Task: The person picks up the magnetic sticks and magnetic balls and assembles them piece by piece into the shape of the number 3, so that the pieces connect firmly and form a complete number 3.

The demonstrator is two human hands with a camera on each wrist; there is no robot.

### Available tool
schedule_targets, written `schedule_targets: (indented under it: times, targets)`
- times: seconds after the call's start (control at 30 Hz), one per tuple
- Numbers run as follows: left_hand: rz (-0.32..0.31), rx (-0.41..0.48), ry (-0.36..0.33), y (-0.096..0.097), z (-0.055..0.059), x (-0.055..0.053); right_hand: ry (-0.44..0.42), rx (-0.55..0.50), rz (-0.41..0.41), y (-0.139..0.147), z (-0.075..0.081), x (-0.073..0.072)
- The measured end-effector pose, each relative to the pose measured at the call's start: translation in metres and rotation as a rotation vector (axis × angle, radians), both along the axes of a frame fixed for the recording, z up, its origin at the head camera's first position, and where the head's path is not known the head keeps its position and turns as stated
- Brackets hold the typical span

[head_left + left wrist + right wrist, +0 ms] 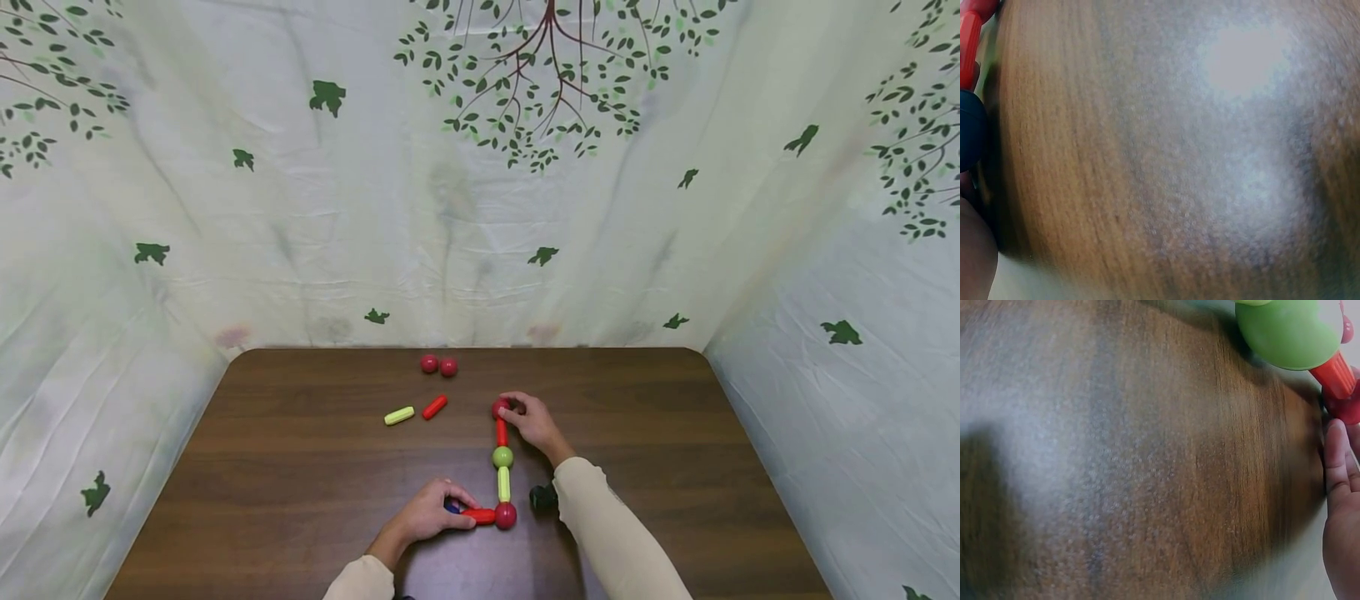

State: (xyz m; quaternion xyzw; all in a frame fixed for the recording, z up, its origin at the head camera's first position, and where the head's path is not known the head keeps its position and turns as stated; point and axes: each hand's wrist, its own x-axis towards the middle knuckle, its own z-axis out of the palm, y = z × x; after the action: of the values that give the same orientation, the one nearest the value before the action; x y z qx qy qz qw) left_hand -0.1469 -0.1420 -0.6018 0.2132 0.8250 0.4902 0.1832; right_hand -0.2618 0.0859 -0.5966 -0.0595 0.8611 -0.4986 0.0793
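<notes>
On the brown table (315, 483), toy balls and rods join into an L shape. Its upright side runs from a far red ball (498, 407) through a red rod (502, 432), a green ball (502, 457) and a yellow-green rod (504, 485) to a near red ball (506, 515). From there another red rod (483, 517) reaches left to a dark blue ball (971, 131). My left hand (431, 511) holds that blue ball, thumb along the rod, partly covering both. With thumb and fingers, my right hand (534, 423) pinches the far red ball.
Two loose red balls (448, 367) lie near the table's back edge. In front of them are a loose yellow-green rod (399, 416) and a loose red rod (435, 407). A dark round object (543, 498) sits beside the right sleeve (611, 525). A leaf-printed cloth (337, 208) hangs behind.
</notes>
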Motion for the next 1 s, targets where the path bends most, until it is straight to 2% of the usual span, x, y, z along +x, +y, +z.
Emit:
schedule_targets:
  times: [0.07, 0.1, 0.23, 0.3, 0.33, 0.37, 0.43, 0.57, 0.6, 0.8, 1.0]
  targets:
    - [0.002, 0.013, -0.005, 0.0, 0.0, 0.0, -0.012, -0.018, -0.009, 0.0, 0.0, 0.0]
    - [0.003, 0.018, -0.006, 0.001, 0.006, 0.002, -0.012, -0.026, -0.011, 0.0, 0.0, 0.001]
    - [-0.001, 0.042, -0.003, 0.0, 0.003, 0.003, -0.026, -0.063, -0.031, 0.001, 0.001, 0.005]
    - [-0.011, 0.055, 0.021, -0.001, 0.001, 0.003, -0.026, -0.091, -0.047, 0.003, 0.002, 0.007]
    - [-0.018, 0.069, 0.032, -0.003, -0.006, 0.001, -0.026, -0.107, -0.055, 0.004, 0.002, 0.008]
    - [-0.035, 0.086, 0.068, -0.004, -0.007, 0.0, -0.022, -0.13, -0.06, 0.005, 0.002, 0.01]
    - [-0.042, 0.104, 0.084, -0.006, -0.007, 0.0, -0.029, -0.177, -0.078, 0.007, 0.001, 0.011]
    - [-0.034, 0.091, 0.055, -0.006, -0.005, -0.001, -0.099, -0.258, -0.098, 0.01, 0.004, 0.016]
    - [-0.019, 0.085, 0.018, -0.006, -0.004, -0.001, -0.131, -0.267, -0.103, 0.01, 0.005, 0.016]
    - [-0.004, 0.04, 0.002, -0.004, -0.003, -0.002, -0.285, -0.232, -0.088, 0.01, 0.011, 0.019]
    - [-0.012, 0.039, 0.006, -0.004, -0.002, -0.003, -0.331, -0.209, -0.098, 0.008, 0.016, 0.019]
